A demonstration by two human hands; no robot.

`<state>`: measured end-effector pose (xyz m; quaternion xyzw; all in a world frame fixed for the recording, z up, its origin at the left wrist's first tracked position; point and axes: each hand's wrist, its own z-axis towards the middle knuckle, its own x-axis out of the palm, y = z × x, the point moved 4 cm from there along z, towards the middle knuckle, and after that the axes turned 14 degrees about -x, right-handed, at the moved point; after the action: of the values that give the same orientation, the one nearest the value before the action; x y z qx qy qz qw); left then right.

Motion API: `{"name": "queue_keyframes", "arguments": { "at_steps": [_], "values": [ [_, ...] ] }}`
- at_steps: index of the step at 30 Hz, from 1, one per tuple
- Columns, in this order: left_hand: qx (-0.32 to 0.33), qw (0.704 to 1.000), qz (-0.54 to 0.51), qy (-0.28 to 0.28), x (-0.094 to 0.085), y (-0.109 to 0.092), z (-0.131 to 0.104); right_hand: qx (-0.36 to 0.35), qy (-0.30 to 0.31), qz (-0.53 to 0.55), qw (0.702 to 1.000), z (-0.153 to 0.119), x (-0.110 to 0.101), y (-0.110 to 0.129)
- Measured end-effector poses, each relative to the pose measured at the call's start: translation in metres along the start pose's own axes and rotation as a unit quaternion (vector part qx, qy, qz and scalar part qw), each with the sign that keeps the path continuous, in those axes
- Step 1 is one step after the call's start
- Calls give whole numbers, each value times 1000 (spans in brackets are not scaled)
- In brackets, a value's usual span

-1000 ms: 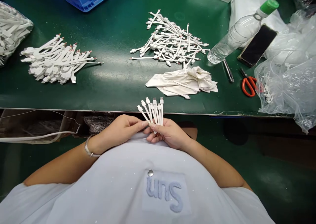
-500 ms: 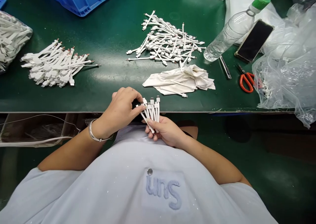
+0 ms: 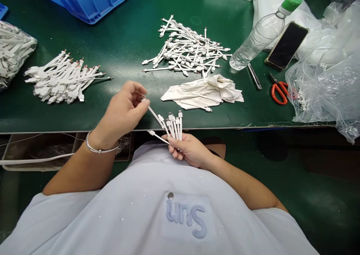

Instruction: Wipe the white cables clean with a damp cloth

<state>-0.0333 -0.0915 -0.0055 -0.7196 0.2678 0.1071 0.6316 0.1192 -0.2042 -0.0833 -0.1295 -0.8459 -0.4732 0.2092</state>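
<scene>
Left hand (image 3: 123,107) is raised over the near edge of the tabletop (image 3: 123,37), thumb and fingers drawn narrow, pinching the upper end of one short white cable (image 3: 154,114). The cable slants down toward the right hand; cannot tell whether its lower end is gripped there or only lies against the bunch. Bracelet (image 3: 98,150) on the left wrist.

Right hand (image 3: 192,149) is low, just off the tabletop edge, in front of the shirt (image 3: 140,210). Thumb closed over a fanned bunch of white cables (image 3: 176,128), connectors pointing up and away from the body. One stray cable (image 3: 159,137) sticks out of this grip to the left.

On the tabletop: a heap of cables (image 3: 60,78) at left, their flat white plugs mostly toward the body; a looser heap (image 3: 194,52) beyond the cloth (image 3: 194,93). A lone cable plug (image 3: 208,109) shows at the cloth's near edge.

To the right, a green-capped bottle (image 3: 257,37), a phone (image 3: 287,45) near it, then red-handled scissors (image 3: 279,93) beside clear plastic bags (image 3: 329,93). Blue crate (image 3: 90,3) at far left; bagged cables (image 3: 14,52) at the left margin.
</scene>
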Motion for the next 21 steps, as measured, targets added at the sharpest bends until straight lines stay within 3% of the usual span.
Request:
{"name": "queue_keyframes", "arguments": {
  "at_steps": [3,6,9,12,13,14,17,19,20,21],
  "values": [
    [18,997,-67,-39,-18,-12,1,-3,2,0,1000,1,0,1],
    [18,994,-108,-17,-22,-31,6,-4,3,0,1000,1,1,1],
    [11,994,-93,58,-2,-47,25,-1,-1,3,1000,2,2,1],
    [-11,990,15,142,32,-50,47,-2,-5,10,1000,2,2,0],
    [-5,989,51,138,39,-50,52,-4,-6,12,1000,3,2,0],
    [16,992,71,100,41,-51,54,-5,-7,15,1000,3,2,0],
    [73,994,84,23,31,-52,35,-3,-5,25,1000,2,0,0],
    [59,993,82,59,16,-46,9,9,6,39,999,2,0,0],
    [35,992,79,96,9,-39,-4,15,14,48,999,2,0,0],
    [-2,984,69,166,5,-29,-18,20,24,57,998,2,0,1]
  ]
}}
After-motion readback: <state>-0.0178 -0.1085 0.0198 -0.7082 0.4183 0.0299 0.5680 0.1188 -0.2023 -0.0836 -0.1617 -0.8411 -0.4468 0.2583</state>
